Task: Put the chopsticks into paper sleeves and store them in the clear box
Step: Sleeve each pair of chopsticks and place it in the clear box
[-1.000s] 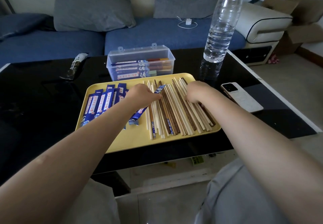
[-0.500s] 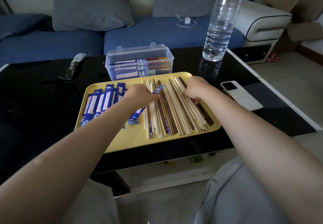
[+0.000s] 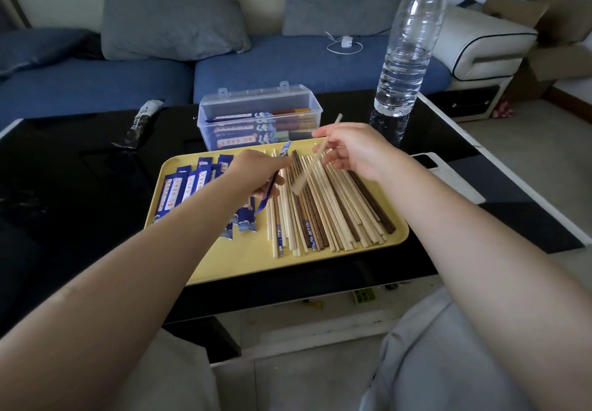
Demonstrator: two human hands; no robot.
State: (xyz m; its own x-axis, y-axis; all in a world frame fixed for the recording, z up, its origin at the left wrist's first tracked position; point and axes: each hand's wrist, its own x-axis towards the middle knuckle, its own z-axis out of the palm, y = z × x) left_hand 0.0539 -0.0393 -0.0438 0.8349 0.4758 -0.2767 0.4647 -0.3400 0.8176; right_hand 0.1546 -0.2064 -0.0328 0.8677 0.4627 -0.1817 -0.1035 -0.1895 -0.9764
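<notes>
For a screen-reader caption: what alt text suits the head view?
Over a yellow tray of loose chopsticks, the right hand lifts pale chopsticks while the left hand holds a blue paper sleeve; a clear box sits behind.

The tray (image 3: 243,266) sits on the desk (image 3: 80,186), nearest the person. On it, paper sleeves (image 3: 179,189) lie left and loose chopsticks (image 3: 333,215) right. Behind the tray stands the clear box (image 3: 259,116) (sleeved pairs inside). A water bottle (image 3: 407,58) stands right of the box, a phone (image 3: 448,176) right of the tray, and a sofa (image 3: 288,64) behind the desk.
</notes>
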